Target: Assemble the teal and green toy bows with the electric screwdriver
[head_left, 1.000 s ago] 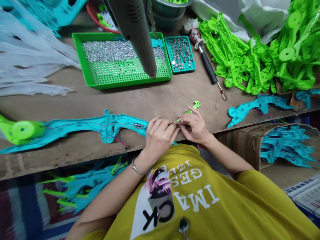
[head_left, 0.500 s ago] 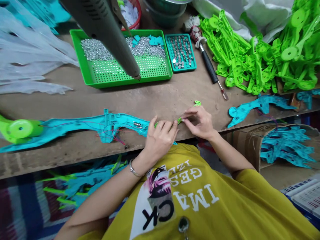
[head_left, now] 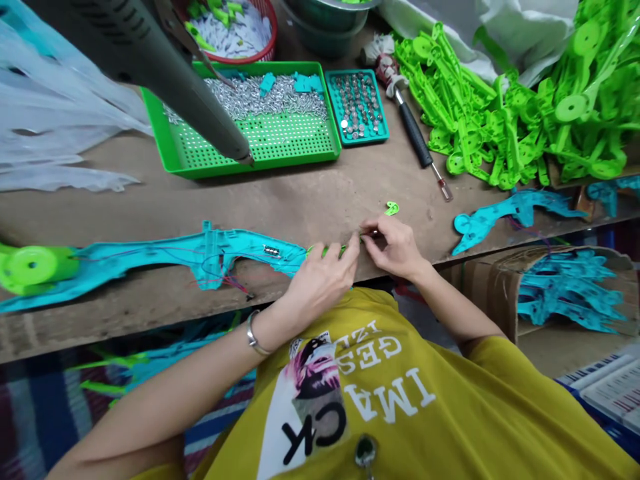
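Observation:
A long turquoise plastic toy-bow-like half shell (head_left: 145, 250) lies along the bench, with thin red and dark wires and a small metal spring-like part (head_left: 271, 251) in it. My left hand (head_left: 323, 277) rests over its right end, fingers bent and pressed down on a green plastic piece (head_left: 316, 251) that shows only in part. Just to the right, my right hand (head_left: 393, 247) is closed in a pinch, its fingertips almost touching the left ones. What it pinches is mostly hidden. A small loose green hook-shaped piece (head_left: 392, 209) lies beyond the right hand.
Overhead hangs a grey power screwdriver (head_left: 200, 113), in front of a green tray (head_left: 255, 160) of screws. Beside it are a turquoise tray (head_left: 358, 139) of small metal parts and a black-handled screwdriver (head_left: 414, 133). Green parts (head_left: 480, 120) are piled right; a carton (head_left: 480, 293) holds turquoise parts.
The left fingers have shifted slightly right, closer to the right fingertips, and the green bit between the hands is now mostly covered. The camera view has moved a little.

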`<state>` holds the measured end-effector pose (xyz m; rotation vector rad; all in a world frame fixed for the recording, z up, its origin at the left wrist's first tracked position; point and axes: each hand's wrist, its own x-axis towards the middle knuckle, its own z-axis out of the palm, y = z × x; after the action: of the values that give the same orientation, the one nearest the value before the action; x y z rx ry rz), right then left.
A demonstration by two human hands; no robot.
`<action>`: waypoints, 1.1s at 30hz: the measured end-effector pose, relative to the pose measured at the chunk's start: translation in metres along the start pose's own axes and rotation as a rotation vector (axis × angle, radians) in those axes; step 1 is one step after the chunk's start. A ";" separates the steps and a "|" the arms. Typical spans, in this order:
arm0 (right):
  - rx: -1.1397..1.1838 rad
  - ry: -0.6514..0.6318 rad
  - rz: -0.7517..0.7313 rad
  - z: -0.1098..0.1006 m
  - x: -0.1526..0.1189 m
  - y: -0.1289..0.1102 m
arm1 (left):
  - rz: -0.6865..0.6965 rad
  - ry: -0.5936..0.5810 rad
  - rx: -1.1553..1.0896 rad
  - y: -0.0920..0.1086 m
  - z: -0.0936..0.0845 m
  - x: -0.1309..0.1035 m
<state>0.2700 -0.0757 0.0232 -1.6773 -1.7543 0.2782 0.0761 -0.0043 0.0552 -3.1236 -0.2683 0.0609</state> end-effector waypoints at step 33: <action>0.029 0.085 0.111 -0.020 0.001 0.015 | 0.227 -0.046 -0.103 -0.023 -0.007 0.018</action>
<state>0.2940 -0.0780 0.0291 -1.7426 -1.5914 0.2776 0.0899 0.0215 0.0615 -3.2434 0.0875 0.1231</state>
